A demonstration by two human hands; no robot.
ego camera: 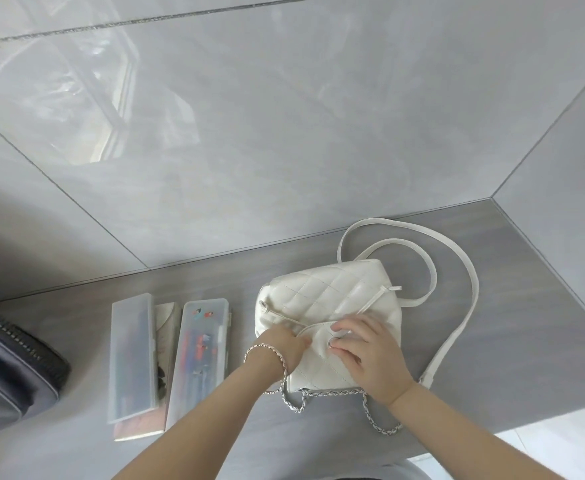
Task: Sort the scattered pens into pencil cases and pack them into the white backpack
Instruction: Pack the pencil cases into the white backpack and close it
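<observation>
1. White backpack (329,299) lies flat on the grey counter (526,323), quilted flap facing up, right of centre. Its white straps (450,258) loop out toward the tiled wall (284,133); the chain strap (370,410) trails off the near edge of the bag.
2. Left hand (284,348) sits at the bag's left side by the flap edge, fingers (301,341) curled and pinching the flap or the drawstring under it; can't tell which. Silver bracelet (266,355) on that wrist.
3. Right hand (367,351) rests on top of the flap, fingers (344,348) spread and lightly bent, pressing around the clasp area. The clasp itself is mostly hidden, so can't tell whether anything is actually gripped.
4. Two translucent pencil cases lie side by side left of the bag, lids shut: frosted case (131,355) further left, sticker case (199,358) nearer the bag with red and blue pens visible through it. Neither touches the bag.
5. A flat card or booklet (166,327) lies under and between the cases.
6. Dark zippered bag (7,368) at the far left edge, well apart.
</observation>
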